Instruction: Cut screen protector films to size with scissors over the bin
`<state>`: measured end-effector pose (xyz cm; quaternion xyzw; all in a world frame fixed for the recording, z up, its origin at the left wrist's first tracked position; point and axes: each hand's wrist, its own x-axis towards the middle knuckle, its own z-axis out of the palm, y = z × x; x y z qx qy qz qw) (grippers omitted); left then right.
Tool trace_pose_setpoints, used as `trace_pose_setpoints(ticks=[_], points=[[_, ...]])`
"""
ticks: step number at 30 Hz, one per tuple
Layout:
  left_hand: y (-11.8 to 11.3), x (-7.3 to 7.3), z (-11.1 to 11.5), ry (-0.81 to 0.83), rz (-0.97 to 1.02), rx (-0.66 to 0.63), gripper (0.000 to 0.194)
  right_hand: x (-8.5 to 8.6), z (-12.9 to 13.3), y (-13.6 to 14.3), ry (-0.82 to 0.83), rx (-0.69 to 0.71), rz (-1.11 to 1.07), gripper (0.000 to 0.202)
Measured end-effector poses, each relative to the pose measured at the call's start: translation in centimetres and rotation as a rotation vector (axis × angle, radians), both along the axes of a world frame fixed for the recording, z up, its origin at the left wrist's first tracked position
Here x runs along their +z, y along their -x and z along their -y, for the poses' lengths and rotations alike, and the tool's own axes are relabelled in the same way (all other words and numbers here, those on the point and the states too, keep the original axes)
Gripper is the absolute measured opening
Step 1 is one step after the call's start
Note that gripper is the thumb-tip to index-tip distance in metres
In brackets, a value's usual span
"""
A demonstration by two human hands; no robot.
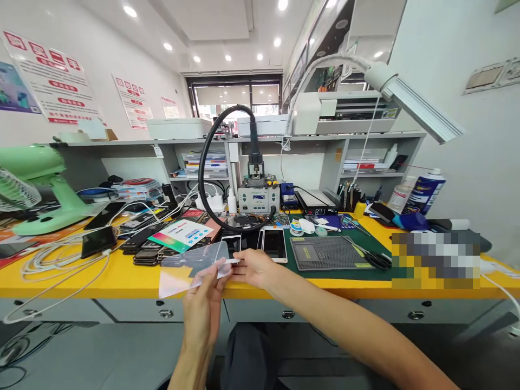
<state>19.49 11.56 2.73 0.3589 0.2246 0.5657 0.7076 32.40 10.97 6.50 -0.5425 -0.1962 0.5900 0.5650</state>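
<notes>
My left hand (208, 287) is closed on a clear plastic film (174, 284), its thumb on top near the film's right end. The sheet stretches out to the left over the front of the yellow desk. At that same end my right hand (255, 266) has its fingers pinched together by a small white strip (232, 261), which looks like part of the film's edge. Just behind the hands lie a white-framed phone (275, 246) with a dark screen and another phone (231, 244), partly covered by the film.
Stacked phones (147, 254) and a colourful package (182, 234) lie left of centre, near tangled white cables (52, 262). A grey perforated pad (329, 254) sits on a green mat (312, 273), with black-handled scissors (377, 261). Behind stands a hot-air station (259, 199) with a looping black hose.
</notes>
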Motion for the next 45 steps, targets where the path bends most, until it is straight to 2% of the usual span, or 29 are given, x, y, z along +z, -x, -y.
trace_pose_setpoints(ticks=[3,6,7,9,10,12,14,19,22,25,28,31,35,38,41,43,45], points=[[-0.3,-0.3,-1.4,0.012,-0.049,0.017,0.017,-0.1,1.4,-0.4,-0.026,0.059,0.113,0.017],[-0.5,-0.4,-2.3,0.048,-0.09,-0.006,0.016,0.1,4.6,-2.5,-0.098,0.089,0.321,0.019],[-0.5,-0.3,-2.4,0.05,-0.099,-0.013,0.016,0.1,5.8,-3.5,-0.132,0.069,0.407,0.026],[-0.7,-0.1,-2.6,0.04,-0.113,-0.015,0.016,-0.1,7.9,-5.8,-0.194,0.02,0.594,0.06],[-0.8,0.0,-2.6,0.036,-0.118,-0.01,0.015,-0.4,8.8,-6.8,-0.214,0.035,0.75,0.076],[-1.0,0.1,-2.6,0.037,-0.115,0.004,0.014,-1.3,10.0,-8.2,-0.221,0.145,1.183,0.092],[-1.3,0.0,-2.5,0.043,-0.105,0.017,0.012,-2.3,10.8,-8.8,-0.243,0.227,1.513,0.092],[-1.4,-0.4,-2.4,0.01,-0.119,0.008,0.013,-4.6,12.8,-7.7,-0.393,0.21,1.796,0.067],[-0.9,-0.4,-2.2,-0.026,-0.155,-0.029,0.015,-5.0,14.9,-7.8,-0.516,0.222,1.853,0.048],[-0.4,0.1,-1.3,-0.028,-0.224,-0.108,0.022,-4.1,16.8,-10.2,-0.651,0.225,1.871,0.045],[-0.6,1.0,0.6,-0.028,-0.276,-0.227,0.024,-1.9,18.1,-15.0,-0.68,0.234,1.913,0.035],[-1.7,2.0,2.8,-0.058,-0.291,-0.372,0.024,-0.1,18.6,-20.7,-0.648,0.212,1.959,0.031],[-4.9,2.3,5.9,-0.004,-0.295,-0.576,0.029,0.0,18.9,-25.6,-0.531,0.326,2.019,0.035],[-8.3,1.9,8.5,0.083,-0.312,-0.673,0.03,-0.7,19.2,-26.6,-0.497,0.395,2.009,0.041],[-11.7,1.4,11.4,0.174,-0.313,-0.681,0.033,-0.3,19.8,-25.9,-0.406,0.465,2.007,0.056],[-13.8,1.3,13.2,0.206,-0.294,-0.664,0.034,0.6,20.4,-24.8,-0.245,0.381,1.901,0.051],[-15.7,1.4,14.5,0.208,-0.27,-0.663,0.034,1.8,21.0,-23.6,-0.072,0.204,1.632,0.03]])
